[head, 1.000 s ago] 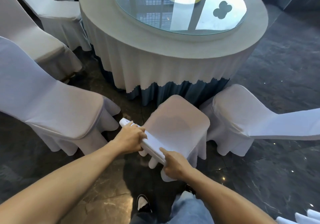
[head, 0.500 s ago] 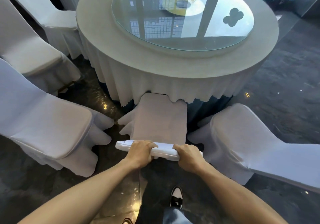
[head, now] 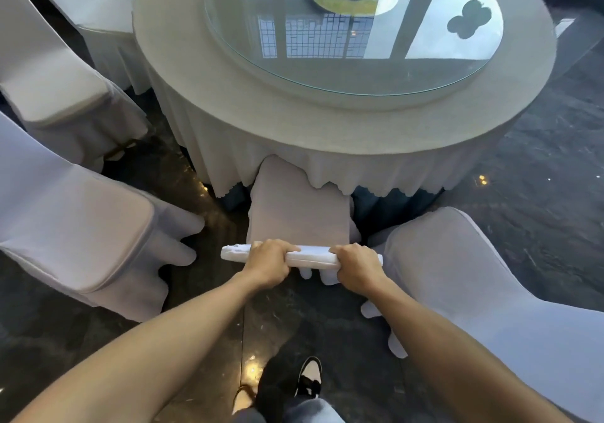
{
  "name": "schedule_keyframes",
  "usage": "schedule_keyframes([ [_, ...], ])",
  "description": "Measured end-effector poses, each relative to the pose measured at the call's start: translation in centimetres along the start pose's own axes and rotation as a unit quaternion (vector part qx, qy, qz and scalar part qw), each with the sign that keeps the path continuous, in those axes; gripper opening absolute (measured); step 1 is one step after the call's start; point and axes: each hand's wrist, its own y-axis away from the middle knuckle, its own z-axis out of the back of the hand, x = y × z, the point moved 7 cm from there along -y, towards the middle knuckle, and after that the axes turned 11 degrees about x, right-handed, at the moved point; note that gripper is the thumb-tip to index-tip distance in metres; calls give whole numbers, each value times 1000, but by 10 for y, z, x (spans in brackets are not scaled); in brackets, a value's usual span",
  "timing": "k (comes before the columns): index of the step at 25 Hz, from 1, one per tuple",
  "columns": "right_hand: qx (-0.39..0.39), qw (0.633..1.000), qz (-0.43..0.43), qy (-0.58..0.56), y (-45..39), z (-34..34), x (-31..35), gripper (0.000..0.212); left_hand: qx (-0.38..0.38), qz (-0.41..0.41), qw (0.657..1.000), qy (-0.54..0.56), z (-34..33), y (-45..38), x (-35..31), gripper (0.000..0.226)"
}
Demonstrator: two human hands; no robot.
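A chair in a white cover [head: 297, 213] stands straight in front of me, its seat partly tucked under the skirt of a round table [head: 327, 122]. My left hand [head: 269, 261] grips the top edge of the chair's backrest near its left end. My right hand [head: 358, 267] grips the same edge near its right end. Both sets of fingers curl over the white backrest top [head: 312, 257].
White-covered chairs stand close by: one at the left [head: 81, 233], another behind it [head: 62, 95], one at the right [head: 483, 292]. A glass turntable [head: 353, 30] lies on the table. The dark polished floor [head: 202, 318] shows my shoe [head: 309, 378] below.
The chair has turned square to the table and slid forward until its seat goes under the tablecloth. Both hands kept their hold on the backrest and moved forward with it.
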Motion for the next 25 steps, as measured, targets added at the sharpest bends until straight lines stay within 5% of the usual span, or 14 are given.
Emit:
schedule_keyframes([
  [8,-30,997,36,-56,28,0,-9,31,12,3,998,-69,1,-2,-16,37],
  [15,-19,999,10,-40,100,7,-46,59,36,-60,983,-169,-21,7,-98,24],
  [21,-61,994,-91,-2,185,20,-158,57,118,-125,966,-192,-68,10,-204,45],
  [25,-108,985,-131,28,243,39,-250,60,101,-192,954,-209,-108,18,-312,50],
])
